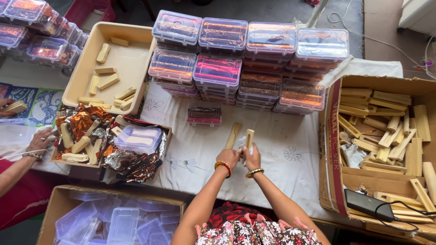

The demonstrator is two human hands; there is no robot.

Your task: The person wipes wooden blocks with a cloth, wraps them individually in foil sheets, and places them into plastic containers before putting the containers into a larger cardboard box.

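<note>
My left hand [229,158] grips the lower end of a flat pale wooden stick [234,134] that lies slanted on the white tablecloth [281,149]. Close beside it, my right hand [252,159] holds a shorter wooden piece [249,138] upright, with something clear and thin pinched under the fingers. Both wrists wear bangles. The two hands touch each other just in front of a small closed plastic box [204,115].
Stacks of lidded clear boxes [254,63] fill the back. A cardboard carton of wooden pieces [386,131] stands right, with a black device [367,204] on its flap. A beige tray [113,68], foil wrappers [131,161], empty boxes [113,222] and another person's hands [40,140] are left.
</note>
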